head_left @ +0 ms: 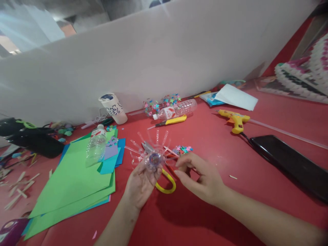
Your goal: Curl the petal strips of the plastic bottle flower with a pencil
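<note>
My left hand [142, 186] grips a clear plastic bottle piece [154, 160], cut into strips that fan outward around its round neck, which faces me. To its right hovers my right hand [201, 176], fingers bent and thumb apart from the index finger, with nothing visible between them. Beneath the bottle piece lie scissors [167, 188] with yellow handles; their blades show partly through the plastic strips. A small heap of coloured star sequins [183, 149] sits just beyond my right fingertips. A yellow utility knife [175, 120] rests farther back.
Green paper sheets [74, 181] carry a clear bottle [96, 147] on the left. Another bottle [183, 108] lies near the white partition [164, 61], beside a white cup [114, 108]. At right are a yellow glue gun [235, 120] and a black phone-like slab [289, 164].
</note>
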`<move>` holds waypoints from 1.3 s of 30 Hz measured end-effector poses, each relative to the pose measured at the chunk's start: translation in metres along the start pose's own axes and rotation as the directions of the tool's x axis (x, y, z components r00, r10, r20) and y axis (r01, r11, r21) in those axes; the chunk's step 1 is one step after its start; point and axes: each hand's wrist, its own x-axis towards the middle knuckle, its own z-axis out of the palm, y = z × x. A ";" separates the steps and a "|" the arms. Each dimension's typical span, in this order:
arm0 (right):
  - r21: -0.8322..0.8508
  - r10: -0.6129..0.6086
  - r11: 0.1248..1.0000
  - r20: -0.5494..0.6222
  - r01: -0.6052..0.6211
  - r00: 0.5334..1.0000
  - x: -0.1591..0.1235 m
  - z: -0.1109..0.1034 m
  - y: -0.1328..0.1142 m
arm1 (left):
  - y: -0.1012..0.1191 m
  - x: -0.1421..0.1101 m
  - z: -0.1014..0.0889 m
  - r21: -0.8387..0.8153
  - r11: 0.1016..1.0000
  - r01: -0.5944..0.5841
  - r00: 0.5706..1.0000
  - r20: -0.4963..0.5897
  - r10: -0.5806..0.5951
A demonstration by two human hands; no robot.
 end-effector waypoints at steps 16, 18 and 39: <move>0.198 0.161 0.965 0.059 -0.170 0.985 0.004 -0.002 0.002 | -0.001 0.001 -0.003 -0.009 1.000 0.023 0.997 0.080 -0.023; 0.199 0.173 0.964 0.026 -0.175 0.985 0.003 -0.002 0.001 | -0.001 0.001 -0.002 -0.007 1.000 0.029 0.997 0.067 -0.028; 0.505 0.222 0.817 0.170 -0.278 0.960 0.008 0.001 0.001 | -0.003 0.001 -0.003 0.017 1.000 -0.003 0.995 0.095 0.002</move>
